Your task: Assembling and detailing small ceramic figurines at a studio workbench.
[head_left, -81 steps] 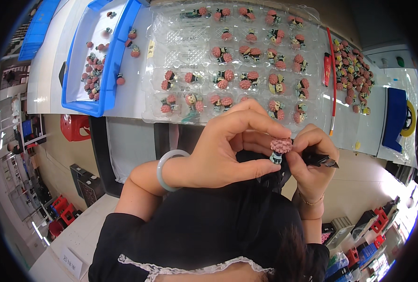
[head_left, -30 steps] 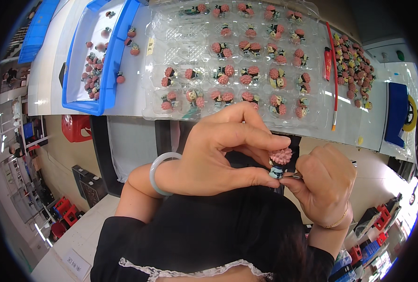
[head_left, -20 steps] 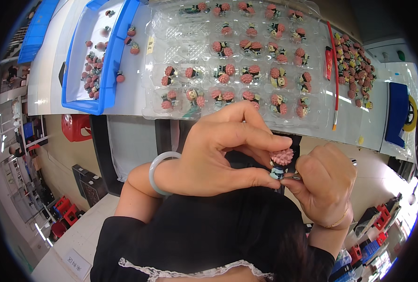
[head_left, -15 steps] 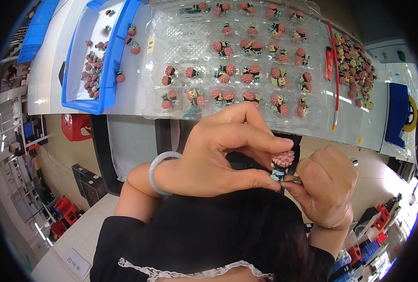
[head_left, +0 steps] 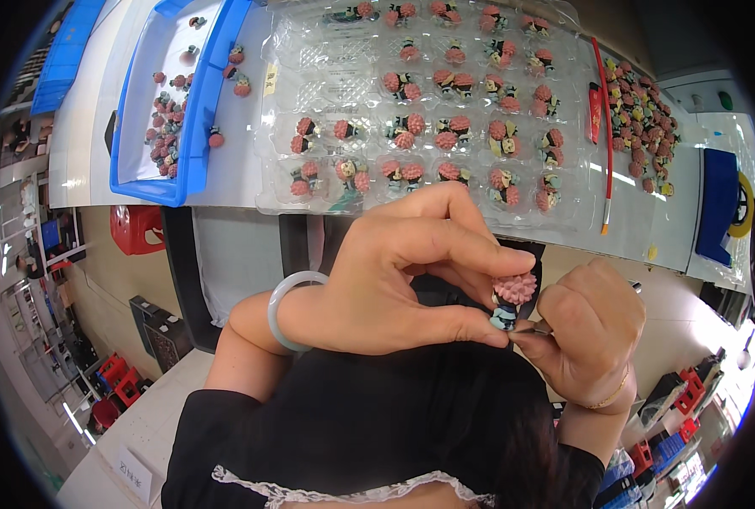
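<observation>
Between the thumb and fingers of my left hand (head_left: pixel 403 276) is a small figurine (head_left: pixel 514 291) with a pink, bumpy round head and a dark and pale-blue body. The hand is closed on it, head up, with the thumb at its base. My right hand (head_left: pixel 594 327) is curled round a slim metal-tipped tool (head_left: pixel 539 328). The tip lies close to the figurine's lower body; whether it touches is hard to tell. The fist hides most of the handle. Beyond my hands, a clear plastic tray (head_left: pixel 322 53) carries many similar figurines in its compartments.
On the left stands a blue-rimmed bin (head_left: pixel 198 170) with more figurines, and a few lie beside it. To the right are a red-handled paintbrush (head_left: pixel 607 153), a red packet (head_left: pixel 594 114), a heap of figurines (head_left: pixel 645 127) and a yellow tape roll (head_left: pixel 742 206).
The figurine has turned and shifted very slightly in my left fingers, and the tool tip has moved a little at its base. Both hands keep nearly the same place.
</observation>
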Demonstrator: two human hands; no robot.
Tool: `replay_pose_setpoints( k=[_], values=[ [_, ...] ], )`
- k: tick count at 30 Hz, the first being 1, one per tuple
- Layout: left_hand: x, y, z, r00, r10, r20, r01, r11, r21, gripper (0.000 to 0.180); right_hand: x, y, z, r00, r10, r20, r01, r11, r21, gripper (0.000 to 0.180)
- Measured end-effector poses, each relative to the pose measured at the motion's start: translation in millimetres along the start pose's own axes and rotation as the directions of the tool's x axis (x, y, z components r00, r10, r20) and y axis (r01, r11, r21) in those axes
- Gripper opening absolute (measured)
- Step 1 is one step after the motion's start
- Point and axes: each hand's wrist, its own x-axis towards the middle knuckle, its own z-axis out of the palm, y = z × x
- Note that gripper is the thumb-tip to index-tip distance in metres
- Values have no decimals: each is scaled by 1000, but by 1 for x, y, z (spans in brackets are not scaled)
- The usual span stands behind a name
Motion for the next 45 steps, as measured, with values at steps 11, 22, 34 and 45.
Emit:
replay_pose_setpoints(
  k=[11, 22, 34, 45],
  values=[
    [-1, 0, -1, 1000, 8, -14, -8, 1000, -21, 42, 1, 2, 4, 1000, -22, -18, 23, 998, 65, 28],
    [-2, 0, -1, 1000, 13, -12, -14, 1000, -23, 40, 0, 2, 5, 999, -32, -22, 34, 996, 86, 27],
    [-1, 0, -1, 999, 49, -14, -49, 999, 0, 40, 0, 1, 5, 999, -35, -14, 36, 994, 100, 28],
    [-2, -1, -1, 998, 69, -7, -69, 997, 24, 39, 0, 1, 6, 1000, -23, -20, 25, 994, 104, 28]
  ],
)
